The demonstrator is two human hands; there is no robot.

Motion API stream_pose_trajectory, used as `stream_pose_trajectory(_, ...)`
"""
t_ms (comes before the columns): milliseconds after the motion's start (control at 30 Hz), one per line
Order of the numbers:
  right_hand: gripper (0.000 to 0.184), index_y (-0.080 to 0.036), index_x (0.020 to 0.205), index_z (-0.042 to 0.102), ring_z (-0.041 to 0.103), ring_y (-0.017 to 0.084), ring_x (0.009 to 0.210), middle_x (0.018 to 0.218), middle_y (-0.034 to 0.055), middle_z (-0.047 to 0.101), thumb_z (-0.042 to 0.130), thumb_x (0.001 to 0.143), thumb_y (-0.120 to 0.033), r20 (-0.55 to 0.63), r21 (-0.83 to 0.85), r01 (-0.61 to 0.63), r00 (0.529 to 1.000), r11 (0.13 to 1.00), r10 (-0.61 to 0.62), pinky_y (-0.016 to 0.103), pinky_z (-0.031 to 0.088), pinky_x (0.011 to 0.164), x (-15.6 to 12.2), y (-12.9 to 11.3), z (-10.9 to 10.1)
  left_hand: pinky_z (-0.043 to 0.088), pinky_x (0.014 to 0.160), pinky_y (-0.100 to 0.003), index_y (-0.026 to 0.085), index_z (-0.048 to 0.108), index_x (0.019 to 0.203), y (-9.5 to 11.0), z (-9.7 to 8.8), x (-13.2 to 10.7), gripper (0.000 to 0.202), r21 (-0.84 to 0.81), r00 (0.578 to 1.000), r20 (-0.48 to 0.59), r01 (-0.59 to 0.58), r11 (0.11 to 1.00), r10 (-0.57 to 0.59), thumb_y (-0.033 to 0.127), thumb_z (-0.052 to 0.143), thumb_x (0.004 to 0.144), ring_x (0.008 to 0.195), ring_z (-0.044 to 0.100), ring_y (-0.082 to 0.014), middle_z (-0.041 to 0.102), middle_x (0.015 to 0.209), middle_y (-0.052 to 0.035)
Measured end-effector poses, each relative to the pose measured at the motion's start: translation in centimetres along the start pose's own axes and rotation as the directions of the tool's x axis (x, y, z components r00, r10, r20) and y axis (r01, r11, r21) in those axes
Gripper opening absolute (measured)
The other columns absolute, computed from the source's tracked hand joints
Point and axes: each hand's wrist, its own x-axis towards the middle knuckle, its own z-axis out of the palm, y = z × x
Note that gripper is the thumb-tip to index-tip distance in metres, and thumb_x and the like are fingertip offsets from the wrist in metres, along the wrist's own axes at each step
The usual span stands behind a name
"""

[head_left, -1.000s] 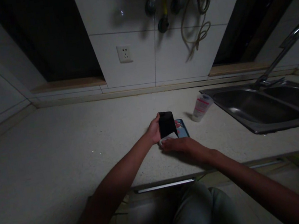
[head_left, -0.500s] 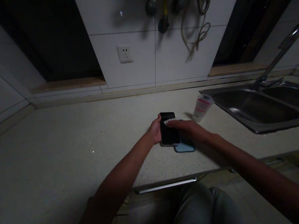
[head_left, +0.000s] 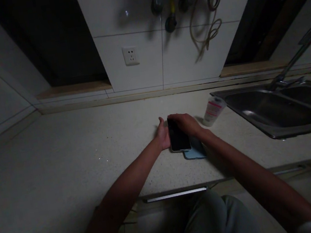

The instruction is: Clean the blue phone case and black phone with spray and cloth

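The grip was hard to read from where I stood: the left hand [head_left: 163, 137] met the left edge of the dark phone [head_left: 179, 139], thumb raised clear of it, and I couldn't tell whether its fingers had closed underneath. The right hand [head_left: 186, 123] lay over the phone's upper part, its fingertips by the top edge, and whether they pinched anything was hidden too. The phone sat face up above the counter [head_left: 76, 151], partly covering a flat light-blue thing [head_left: 196, 151], perhaps a case. To my mind, handling it well called for laying that left thumb along the edge as a brace, keeping the right fingers flat and light on the glass, and minding the plastic cup [head_left: 214, 111] near the right wrist, which an elbow swung wide could have knocked.
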Motion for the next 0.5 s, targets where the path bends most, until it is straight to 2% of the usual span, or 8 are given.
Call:
stream_pose_trajectory(200, 0.042, -0.025, 0.125, 0.067, 0.067, 0.024, 0.115, 0.135, 0.0063, 0.066, 0.042, 0.094, -0.011, 0.056, 0.031, 0.162, 0.985, 0.986, -0.163, 0.033, 0.050, 0.094, 0.1, -1.0, 0.1, 0.045, 0.100, -0.053, 0.014, 0.065, 0.121, -0.1, 0.5, -0.3, 0.094, -0.018, 1.000, -0.025, 0.009, 1.000, -0.009, 0.085, 0.016, 0.083, 0.114, 0.064, -0.0377, 0.071, 0.113, -0.0192)
stream_pose_trajectory(267, 0.042, -0.024, 0.125, 0.068, 0.066, 0.025, 0.117, 0.135, 0.0077, 0.065, 0.042, 0.094, -0.011, 0.054, 0.021, 0.144, 0.988, 0.989, -0.145, 0.034, 0.050, 0.095, 0.2, -0.8, -0.2, 0.045, 0.100, -0.053, 0.015, 0.065, 0.120, -0.1, 0.5, -0.3, 0.094, -0.015, 1.000, -0.017, 0.011, 1.000, -0.011, 0.085, 0.016, 0.083, 0.113, 0.064, -0.0376, 0.071, 0.114, -0.0193)
stream_pose_trajectory(500, 0.038, -0.021, 0.114, 0.072, 0.072, 0.023, 0.101, 0.110, 0.0081, 0.076, 0.044, 0.092, -0.010, -0.009, 0.074, -0.029, 1.000, 0.997, 0.029, 0.031, 0.052, 0.088, 0.7, 1.5, -0.4, 0.046, 0.096, -0.056, 0.014, 0.063, 0.121, 0.1, 0.4, -0.6, 0.089, 0.013, 0.999, 0.029, 0.013, 1.000, -0.014, 0.080, 0.015, 0.086, 0.105, 0.068, -0.0363, 0.073, 0.108, -0.0187)
